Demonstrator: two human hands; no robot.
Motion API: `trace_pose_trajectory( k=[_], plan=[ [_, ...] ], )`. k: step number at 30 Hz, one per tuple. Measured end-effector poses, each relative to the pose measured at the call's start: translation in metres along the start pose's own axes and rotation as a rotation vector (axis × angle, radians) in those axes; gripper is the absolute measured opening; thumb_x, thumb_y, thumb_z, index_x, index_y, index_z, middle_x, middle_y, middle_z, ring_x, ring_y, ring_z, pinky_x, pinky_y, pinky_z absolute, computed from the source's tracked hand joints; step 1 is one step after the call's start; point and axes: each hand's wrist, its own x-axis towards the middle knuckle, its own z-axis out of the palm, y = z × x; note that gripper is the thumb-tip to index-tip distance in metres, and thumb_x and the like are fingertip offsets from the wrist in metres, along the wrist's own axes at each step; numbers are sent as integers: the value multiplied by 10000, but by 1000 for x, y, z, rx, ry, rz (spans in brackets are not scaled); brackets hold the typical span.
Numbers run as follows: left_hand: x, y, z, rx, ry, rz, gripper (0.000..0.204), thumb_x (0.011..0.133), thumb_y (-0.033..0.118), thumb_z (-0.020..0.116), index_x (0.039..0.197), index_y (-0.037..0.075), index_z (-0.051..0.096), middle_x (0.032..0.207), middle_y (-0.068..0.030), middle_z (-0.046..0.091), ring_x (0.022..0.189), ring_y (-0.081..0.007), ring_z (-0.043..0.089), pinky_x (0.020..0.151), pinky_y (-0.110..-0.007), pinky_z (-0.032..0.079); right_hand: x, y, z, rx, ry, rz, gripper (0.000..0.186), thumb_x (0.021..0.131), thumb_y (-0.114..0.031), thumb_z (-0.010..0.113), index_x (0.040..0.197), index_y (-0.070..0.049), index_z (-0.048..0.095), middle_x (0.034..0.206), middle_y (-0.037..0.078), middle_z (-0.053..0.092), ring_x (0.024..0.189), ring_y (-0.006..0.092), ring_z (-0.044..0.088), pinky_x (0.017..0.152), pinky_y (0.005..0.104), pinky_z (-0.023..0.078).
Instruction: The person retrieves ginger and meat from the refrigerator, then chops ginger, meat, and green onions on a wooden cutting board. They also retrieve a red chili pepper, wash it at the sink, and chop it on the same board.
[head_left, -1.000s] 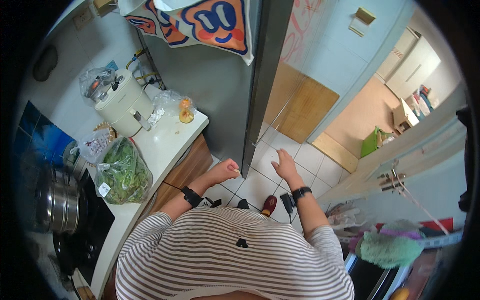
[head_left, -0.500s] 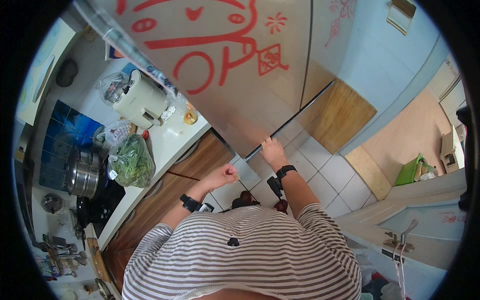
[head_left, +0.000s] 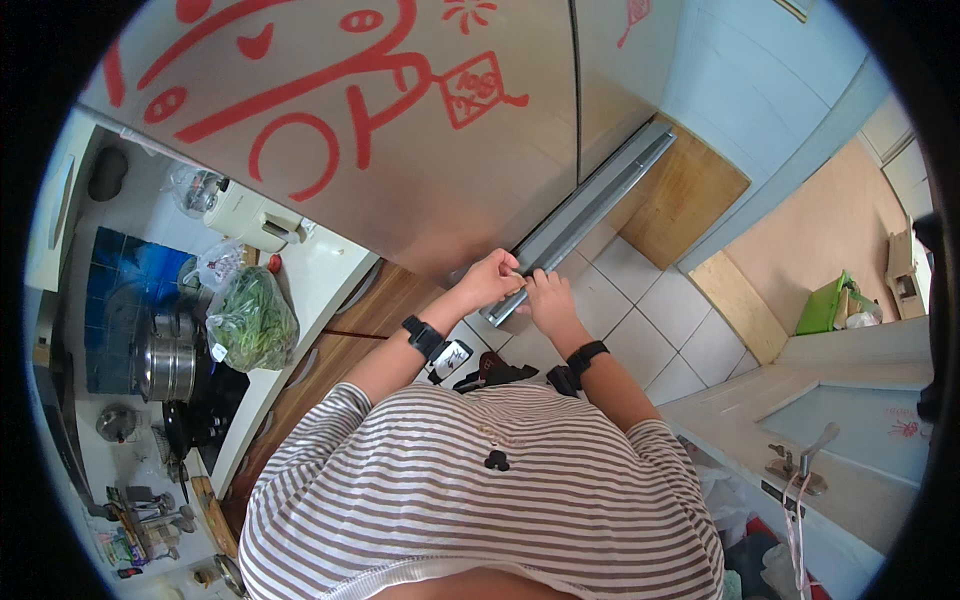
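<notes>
At the bottom centre, a striped shirt [head_left: 480, 490] spreads wide. Near the middle of the frame, the left hand [head_left: 488, 280] has its fingers bent and gathered toward the thumb; whether they pinch anything, I cannot tell. Just beside it, the right hand [head_left: 549, 303] lays partly curled fingers on the near end of a grey ledge [head_left: 590, 220], its grip unclear. That ledge slants toward the upper right, below a refrigerator door [head_left: 480, 160] with red drawings. At middle left, bagged greens [head_left: 254, 325] sit near a metal pot [head_left: 168, 368]. Farther off, toward the right edge, stands a green box [head_left: 822, 308].
</notes>
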Motion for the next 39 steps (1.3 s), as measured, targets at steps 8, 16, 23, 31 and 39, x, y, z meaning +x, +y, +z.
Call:
trace_pose_trajectory(
  k=[8, 16, 23, 31, 39],
  plan=[
    [71, -6, 34, 277, 165, -37, 288, 814, 198, 684, 965, 13, 523, 832, -109, 642, 791, -206, 644, 693, -330, 536, -49, 16, -16, 123, 34, 18, 516, 622, -286, 796, 1014, -44, 564, 1104, 110, 540, 972, 309, 523, 843, 398, 444],
    [82, -42, 43, 611, 473, 563, 235, 877, 153, 584, 1061, 9, 561, 943, -171, 635, 898, -351, 622, 804, -423, 490, -54, 13, -20, 185, 90, 51, 527, 627, -261, 793, 1040, -35, 555, 1147, 112, 529, 1017, 320, 520, 878, 385, 449],
    [18, -11, 13, 452, 81, 456, 129, 891, 140, 597, 970, 39, 612, 885, -119, 623, 800, -218, 613, 745, -329, 495, -33, 17, 3, 235, 28, 85, 456, 628, -278, 779, 965, -62, 563, 1083, 107, 532, 1002, 324, 529, 861, 410, 450],
    [30, -20, 38, 821, -115, 805, 264, 900, 244, 551, 1028, 21, 607, 984, -177, 642, 928, -372, 600, 861, -439, 461, -40, -24, 25, 450, 205, 194, 379, 775, -205, 671, 1110, -47, 594, 1149, 146, 607, 946, 355, 604, 834, 432, 495],
    [67, -104, 71, 1926, -389, 694, 346, 822, 217, 551, 1131, 83, 630, 1122, -186, 650, 1098, -294, 600, 1001, -490, 276, -321, -103, 84, 232, 219, 1354, 148, 768, -145, 599, 798, -22, 675, 866, 190, 679, 829, 371, 656, 691, 448, 535]
  ],
)
